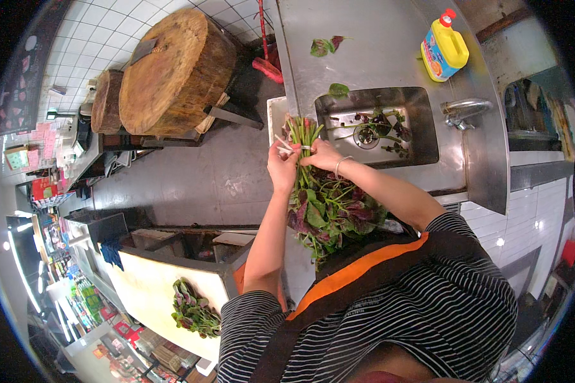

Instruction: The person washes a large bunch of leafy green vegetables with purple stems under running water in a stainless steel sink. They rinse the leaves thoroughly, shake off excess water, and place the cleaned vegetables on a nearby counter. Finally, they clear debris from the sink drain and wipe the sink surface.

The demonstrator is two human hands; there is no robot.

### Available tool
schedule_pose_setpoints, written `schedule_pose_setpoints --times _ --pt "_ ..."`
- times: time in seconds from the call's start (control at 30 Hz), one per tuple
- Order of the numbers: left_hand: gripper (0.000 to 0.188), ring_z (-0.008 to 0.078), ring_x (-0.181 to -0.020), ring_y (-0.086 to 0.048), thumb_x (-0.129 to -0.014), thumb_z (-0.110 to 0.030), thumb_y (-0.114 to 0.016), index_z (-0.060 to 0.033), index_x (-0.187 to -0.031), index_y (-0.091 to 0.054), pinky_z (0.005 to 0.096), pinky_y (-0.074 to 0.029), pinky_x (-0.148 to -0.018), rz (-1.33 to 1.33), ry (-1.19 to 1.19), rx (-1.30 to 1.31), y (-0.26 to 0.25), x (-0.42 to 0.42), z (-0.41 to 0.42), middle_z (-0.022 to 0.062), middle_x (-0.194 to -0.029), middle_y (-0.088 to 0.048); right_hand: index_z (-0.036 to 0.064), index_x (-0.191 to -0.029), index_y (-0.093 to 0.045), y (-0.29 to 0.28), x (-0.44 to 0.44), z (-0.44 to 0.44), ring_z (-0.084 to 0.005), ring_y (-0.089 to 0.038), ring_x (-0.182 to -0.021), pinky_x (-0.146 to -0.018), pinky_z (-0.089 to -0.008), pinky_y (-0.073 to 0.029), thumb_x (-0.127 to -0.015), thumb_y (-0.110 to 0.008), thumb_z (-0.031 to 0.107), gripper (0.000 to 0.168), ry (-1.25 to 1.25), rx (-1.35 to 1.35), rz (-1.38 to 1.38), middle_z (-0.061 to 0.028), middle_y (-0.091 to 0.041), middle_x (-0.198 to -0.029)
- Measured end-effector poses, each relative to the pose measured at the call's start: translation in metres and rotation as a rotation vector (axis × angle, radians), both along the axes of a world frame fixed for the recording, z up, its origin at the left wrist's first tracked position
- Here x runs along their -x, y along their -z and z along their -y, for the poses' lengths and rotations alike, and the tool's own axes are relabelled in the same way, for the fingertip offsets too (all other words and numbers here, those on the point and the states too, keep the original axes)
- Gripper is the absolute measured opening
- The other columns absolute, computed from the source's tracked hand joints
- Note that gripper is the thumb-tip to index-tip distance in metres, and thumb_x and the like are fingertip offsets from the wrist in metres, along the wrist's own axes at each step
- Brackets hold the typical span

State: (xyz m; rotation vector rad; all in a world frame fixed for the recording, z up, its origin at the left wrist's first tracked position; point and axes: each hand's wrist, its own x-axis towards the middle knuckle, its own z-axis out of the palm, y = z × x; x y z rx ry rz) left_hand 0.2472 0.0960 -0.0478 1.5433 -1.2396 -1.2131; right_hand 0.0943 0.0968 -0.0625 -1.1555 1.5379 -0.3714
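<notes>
A bunch of red amaranth greens lies against my apron, its stems pointing away from me towards the steel counter's edge. Around the stems runs a white tie. My left hand pinches a loose white strip beside the stems. My right hand, with a bracelet on the wrist, grips the stems at the tie from the other side. Beyond the right hand is a steel sink with scraps of stem and dark leaf around its drain. A single green leaf rests on the sink's rim.
A yellow detergent bottle and loose leaves are on the counter, near a faucet. A white container sits below the counter edge. Round wooden chopping blocks stand at upper left. More greens lie on a pale surface.
</notes>
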Motion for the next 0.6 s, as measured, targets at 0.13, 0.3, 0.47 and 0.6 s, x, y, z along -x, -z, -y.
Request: schedule_pose_setpoints --times 0.13,0.3,0.47,0.6 --pt "0.017 0.0072 -0.08 -0.062 -0.085 -0.002 -0.068 -0.0019 -0.102 -0.065 0.0244 -0.05 -0.067 0.027 0.087 0.019 -0.003 -0.005 0.007 0.0046 -0.092 -0.07 0.004 -0.098 -0.068 0.024 0.019 -0.005 -0.0257 -0.062 -0.092 -0.086 -0.0335 -0.048 -0.075 -0.073 0.028 0.034 0.105 0.139 0.068 -0.0117 -0.062 -0.102" --pt "0.007 0.0074 -0.078 -0.061 -0.085 0.0 -0.067 -0.0034 -0.091 -0.068 0.0226 -0.049 -0.07 0.186 0.124 -0.096 -0.007 -0.011 0.021 0.0028 -0.089 -0.069 0.004 -0.097 -0.068 0.047 0.022 -0.011 -0.0185 -0.064 -0.088 -0.079 -0.03 -0.05 -0.08 -0.074 0.017 0.022 0.203 0.309 0.117 -0.007 -0.063 -0.096" --pt "0.034 0.0109 -0.08 -0.061 -0.081 0.003 -0.07 -0.0036 -0.111 -0.055 0.0247 -0.051 -0.071 -0.046 0.022 0.008 -0.013 -0.011 0.031 0.0056 -0.09 -0.066 0.005 -0.091 -0.066 0.046 0.02 -0.014 -0.012 -0.061 -0.083 -0.076 -0.0284 -0.049 -0.082 -0.075 0.017 0.018 0.342 0.249 0.294 -0.0025 -0.064 -0.091" --pt "0.056 0.0135 -0.082 -0.061 -0.083 0.004 -0.068 -0.006 -0.128 -0.037 0.0259 -0.052 -0.075 -0.283 -0.225 -0.149 -0.014 -0.005 0.028 0.0091 -0.094 -0.065 0.005 -0.09 -0.063 0.046 0.021 -0.015 -0.0092 -0.057 -0.081 -0.074 -0.0275 -0.048 -0.083 -0.074 0.015 0.017 0.421 0.156 0.521 0.0001 -0.063 -0.088"
